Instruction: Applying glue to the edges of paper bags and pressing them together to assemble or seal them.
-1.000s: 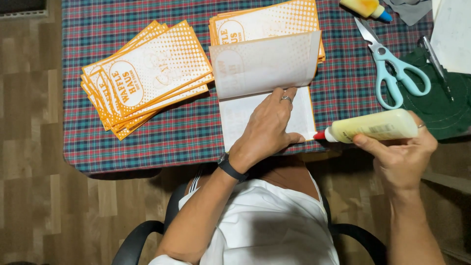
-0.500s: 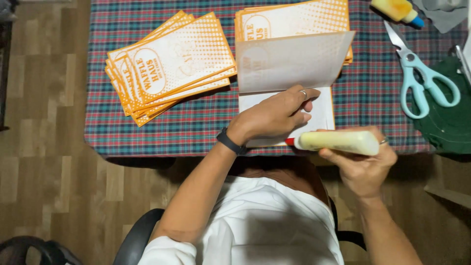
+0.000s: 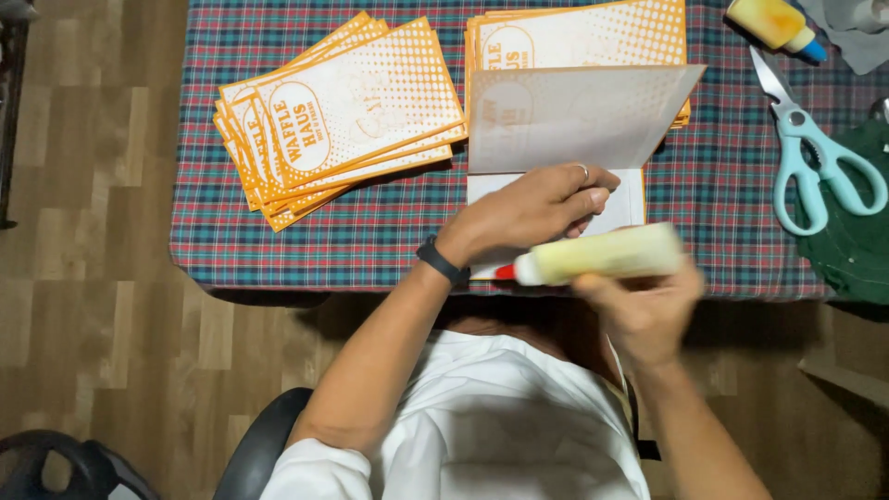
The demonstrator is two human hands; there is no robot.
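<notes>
My left hand (image 3: 532, 211) presses flat on a white paper sheet (image 3: 628, 206) at the table's near edge, a ring on one finger and a black band on the wrist. The sheet's upper flap (image 3: 574, 116) stands folded up, showing its pale back. My right hand (image 3: 644, 310) holds a yellowish glue bottle (image 3: 602, 255) sideways, its red tip pointing left at the sheet's near left corner. The bottle and right hand are blurred.
A fanned stack of orange-and-white printed bags (image 3: 343, 116) lies at left on the plaid tablecloth (image 3: 370, 241). A second stack (image 3: 579, 37) lies behind the flap. Light-blue scissors (image 3: 815, 157), another glue bottle (image 3: 776, 25) and a dark green cloth (image 3: 857, 231) are at right.
My right hand has carried the glue bottle leftward, from beyond the sheet's right corner to in front of it. My left hand stays on the sheet.
</notes>
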